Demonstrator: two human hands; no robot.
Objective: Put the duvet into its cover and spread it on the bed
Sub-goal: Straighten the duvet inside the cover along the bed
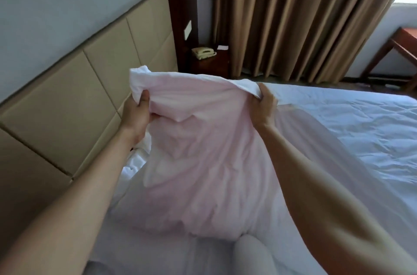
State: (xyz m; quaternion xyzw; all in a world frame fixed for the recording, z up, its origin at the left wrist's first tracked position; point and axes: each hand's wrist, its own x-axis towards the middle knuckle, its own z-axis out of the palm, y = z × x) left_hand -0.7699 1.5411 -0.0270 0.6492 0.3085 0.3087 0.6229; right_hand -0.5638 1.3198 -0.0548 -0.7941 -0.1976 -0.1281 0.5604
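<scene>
I hold up a white duvet cover (198, 139) with a pinkish duvet showing through the thin fabric. My left hand (137, 114) grips a bunched top corner of it near the headboard. My right hand (265, 107) pinches the top edge further right. The cloth hangs between both hands and drapes down onto the bed (361, 130), which is covered by a wrinkled white sheet. Whether the duvet fills the whole cover cannot be told.
A tan padded headboard (74, 98) runs along the left. A dark nightstand with a beige telephone (203, 52) stands beyond the bed's corner. Brown curtains (304, 17) hang behind, and a wooden desk (401, 49) is at the far right.
</scene>
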